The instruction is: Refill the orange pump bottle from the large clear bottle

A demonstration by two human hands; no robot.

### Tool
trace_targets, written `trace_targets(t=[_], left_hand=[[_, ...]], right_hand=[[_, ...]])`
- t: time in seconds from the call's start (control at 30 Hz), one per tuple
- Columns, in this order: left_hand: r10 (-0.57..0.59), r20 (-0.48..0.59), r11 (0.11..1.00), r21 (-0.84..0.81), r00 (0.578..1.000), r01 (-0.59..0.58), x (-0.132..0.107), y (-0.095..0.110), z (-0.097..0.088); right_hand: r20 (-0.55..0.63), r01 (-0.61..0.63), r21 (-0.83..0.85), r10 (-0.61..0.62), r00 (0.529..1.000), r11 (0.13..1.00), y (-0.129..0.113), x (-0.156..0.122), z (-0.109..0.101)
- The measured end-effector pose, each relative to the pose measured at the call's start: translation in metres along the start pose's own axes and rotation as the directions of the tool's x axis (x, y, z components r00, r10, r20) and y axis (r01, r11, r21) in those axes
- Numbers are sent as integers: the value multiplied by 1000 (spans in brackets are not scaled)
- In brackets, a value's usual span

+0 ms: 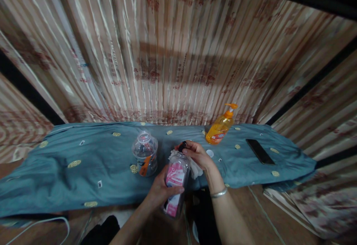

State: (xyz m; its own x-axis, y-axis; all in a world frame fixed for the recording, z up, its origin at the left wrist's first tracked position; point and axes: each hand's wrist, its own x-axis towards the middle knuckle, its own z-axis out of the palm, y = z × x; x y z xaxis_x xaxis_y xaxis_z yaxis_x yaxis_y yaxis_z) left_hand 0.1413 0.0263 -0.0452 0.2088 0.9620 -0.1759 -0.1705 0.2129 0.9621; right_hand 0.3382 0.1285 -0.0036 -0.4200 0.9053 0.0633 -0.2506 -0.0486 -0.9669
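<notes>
My left hand (161,189) is wrapped round a clear bottle (175,180) with a pink and white label, tilted over the front edge of the cloth-covered surface. At the bottle's neck, the fingers of my right hand (198,154) pinch a black cap (182,146). Whether the cap is still seated on the neck I cannot tell. A crumpled white cloth (196,168) lies just behind and beside the bottle. To the left stands an uncapped clear plastic jar (145,154) with an orange and black label.
An orange pump bottle (221,126) stands at the back right, near a small white disc (210,153). A black phone (260,151) lies farther right on the teal patterned cloth (103,155). Striped curtains (173,51) hang behind, and a white cable (41,221) curls at lower left.
</notes>
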Motion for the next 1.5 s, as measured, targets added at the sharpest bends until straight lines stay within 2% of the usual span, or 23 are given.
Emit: trace_targets(t=[0.23,0.3,0.47,0.53,0.73,0.83,0.93,1.0,1.03,1.07,1.1,1.13,1.27,1.4,1.5], left_hand=[[-47,42,997,-66,998,50,-6,6,8],[-46,31,996,-70,998,48,-6,6,8],[-44,8,997,-71,999,44,-3,2,5],[-43,7,997,-67,999,44,-3,1,4],[-48,24,997,-62,999,50,-6,3,3],[-47,33,997,-60,998,49,-8,3,5],[-39,21,997,-63,999,41,-7,3,4],[-33,-2,997,-65,999,33,-5,2,2],[-28,-19,998,-65,999,27,-3,2,1],[-21,-38,998,-64,999,18,-2,2,-1],[-12,-57,998,-62,998,8,0,2,-2],[-1,-74,998,-60,997,-3,2,2,-3],[44,-117,998,-35,992,-49,8,2,-4],[102,-155,995,13,983,-102,11,2,-5],[137,-184,990,55,973,-129,13,-1,-7]], right_hand=[[87,-75,105,66,994,992,-1,-8,-7],[49,-51,109,46,998,993,5,-6,-9],[-162,27,73,-15,987,997,23,3,-9],[-165,18,72,-6,986,997,23,4,-9],[-35,-26,164,32,999,986,5,-5,-9],[-56,4,173,6,998,985,2,-7,-14],[-144,63,164,-40,989,984,2,-9,-28],[-226,85,67,-67,972,994,2,-14,-45],[-267,72,-36,-79,960,997,2,-18,-54],[-314,35,-195,-96,945,980,2,-23,-64],[-358,-26,-372,-118,926,928,3,-29,-74],[-387,-72,-441,-117,915,895,4,-37,-83],[-475,-230,-597,-107,874,768,13,-71,-105],[-577,-379,-677,-135,806,631,26,-92,-109],[-614,-422,-695,-175,770,582,32,-96,-108]])
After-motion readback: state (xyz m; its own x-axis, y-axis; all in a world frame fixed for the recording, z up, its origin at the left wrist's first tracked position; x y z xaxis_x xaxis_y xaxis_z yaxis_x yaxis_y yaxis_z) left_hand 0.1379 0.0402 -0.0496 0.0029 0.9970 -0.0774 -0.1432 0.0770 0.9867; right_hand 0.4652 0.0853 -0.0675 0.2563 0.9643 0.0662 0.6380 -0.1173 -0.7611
